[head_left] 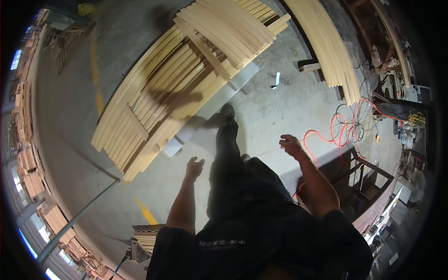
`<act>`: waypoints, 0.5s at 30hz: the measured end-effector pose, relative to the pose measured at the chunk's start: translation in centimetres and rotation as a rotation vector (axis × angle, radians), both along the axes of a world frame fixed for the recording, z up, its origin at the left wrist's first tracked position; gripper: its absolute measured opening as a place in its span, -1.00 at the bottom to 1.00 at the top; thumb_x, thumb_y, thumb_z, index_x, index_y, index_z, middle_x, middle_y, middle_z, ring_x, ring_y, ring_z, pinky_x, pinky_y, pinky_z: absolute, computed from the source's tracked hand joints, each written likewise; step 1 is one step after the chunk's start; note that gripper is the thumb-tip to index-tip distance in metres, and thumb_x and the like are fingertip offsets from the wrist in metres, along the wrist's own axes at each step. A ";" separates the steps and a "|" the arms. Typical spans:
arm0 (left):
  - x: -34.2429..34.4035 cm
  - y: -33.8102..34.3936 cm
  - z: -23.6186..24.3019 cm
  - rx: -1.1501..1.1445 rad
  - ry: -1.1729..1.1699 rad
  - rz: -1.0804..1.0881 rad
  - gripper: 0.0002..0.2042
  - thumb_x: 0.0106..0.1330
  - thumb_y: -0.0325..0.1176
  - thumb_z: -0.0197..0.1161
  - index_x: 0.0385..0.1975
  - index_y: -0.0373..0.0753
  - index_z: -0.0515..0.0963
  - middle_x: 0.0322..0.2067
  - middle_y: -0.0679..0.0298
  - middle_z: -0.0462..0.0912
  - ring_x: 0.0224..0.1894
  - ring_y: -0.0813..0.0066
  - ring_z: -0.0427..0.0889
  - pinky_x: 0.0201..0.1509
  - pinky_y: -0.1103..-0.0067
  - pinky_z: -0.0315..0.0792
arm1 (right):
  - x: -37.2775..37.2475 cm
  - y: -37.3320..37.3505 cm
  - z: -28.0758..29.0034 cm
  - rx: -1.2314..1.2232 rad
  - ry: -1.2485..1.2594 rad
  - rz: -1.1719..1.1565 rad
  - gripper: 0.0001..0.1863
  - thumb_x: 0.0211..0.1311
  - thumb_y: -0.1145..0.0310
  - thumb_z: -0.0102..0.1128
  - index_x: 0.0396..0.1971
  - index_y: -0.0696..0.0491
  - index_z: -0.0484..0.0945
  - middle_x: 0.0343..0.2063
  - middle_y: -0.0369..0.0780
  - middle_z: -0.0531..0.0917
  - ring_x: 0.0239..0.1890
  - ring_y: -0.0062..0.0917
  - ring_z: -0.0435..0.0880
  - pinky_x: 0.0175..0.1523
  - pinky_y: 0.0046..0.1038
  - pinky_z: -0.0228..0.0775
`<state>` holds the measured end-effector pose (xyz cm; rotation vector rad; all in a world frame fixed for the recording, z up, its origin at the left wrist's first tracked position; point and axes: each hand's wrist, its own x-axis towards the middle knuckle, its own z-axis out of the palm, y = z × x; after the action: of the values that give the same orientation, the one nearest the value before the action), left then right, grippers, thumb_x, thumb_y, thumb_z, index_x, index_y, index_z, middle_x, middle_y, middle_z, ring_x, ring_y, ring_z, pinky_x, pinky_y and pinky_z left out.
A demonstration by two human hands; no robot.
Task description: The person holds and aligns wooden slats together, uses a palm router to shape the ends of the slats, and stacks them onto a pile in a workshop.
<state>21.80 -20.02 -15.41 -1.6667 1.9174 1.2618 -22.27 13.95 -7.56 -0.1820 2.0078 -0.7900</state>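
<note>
I stand with one dark-trousered leg stretched forward on the concrete. My left hand (pixel 195 165) hangs empty over the floor, its fingers loosely bent and apart. My right hand (pixel 290 144) is also empty, with loosely curved, spread fingers, left of a tangled red hose (pixel 332 135). In front of me a long stack of pale wooden slats (pixel 135 135) lies diagonally, with a bundle of short boards (pixel 224 30) on its upper part and a loose batten across it. A pale panel (pixel 242 74) shows beneath the stack's near side.
Long planks (pixel 326 51) lie at upper right, near a small bright object (pixel 277 79) on the floor. A dark wooden frame (pixel 373 168) stands at lower right. A long metal bar (pixel 79 219) runs at left. Slatted pieces (pixel 145 235) sit at lower left, and timber piles (pixel 28 177) line the left rim.
</note>
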 end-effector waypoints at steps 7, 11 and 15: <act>-25.6 -10.4 -0.2 0.035 0.014 -0.220 -0.27 0.40 0.03 0.35 0.37 -0.46 0.45 0.17 -0.26 0.69 0.29 -0.16 0.65 0.39 0.22 0.50 | -8.0 -4.3 -8.1 0.166 -0.051 0.079 -0.40 0.33 0.13 0.40 0.24 0.21 0.63 -0.30 -0.24 0.76 -0.31 -0.59 0.69 -0.13 -0.43 0.58; -36.0 -17.3 -3.2 0.027 0.098 -0.118 -0.27 0.41 0.00 0.35 0.41 -0.43 0.41 0.16 -0.24 0.69 0.16 -0.08 0.74 0.25 0.22 0.57 | -16.6 -14.6 -12.3 0.168 -0.129 -0.011 -0.38 0.41 -0.03 0.32 0.25 0.15 0.65 0.06 -0.01 0.81 0.16 -0.18 0.77 0.28 -0.26 0.55; -45.0 -20.9 -9.3 0.099 0.129 0.033 -0.22 0.40 0.01 0.39 0.45 -0.45 0.38 0.22 -0.30 0.64 0.25 -0.07 0.68 0.30 0.23 0.54 | -25.3 -22.5 -19.0 0.134 0.147 -0.150 -0.22 0.40 -0.13 0.32 0.37 0.20 0.53 0.28 0.11 0.67 0.36 -0.01 0.62 0.43 -0.18 0.44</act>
<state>-23.16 -40.88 -24.70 -1.6090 1.8724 1.4856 -47.55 -8.51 -26.55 -0.0123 2.2259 -0.7495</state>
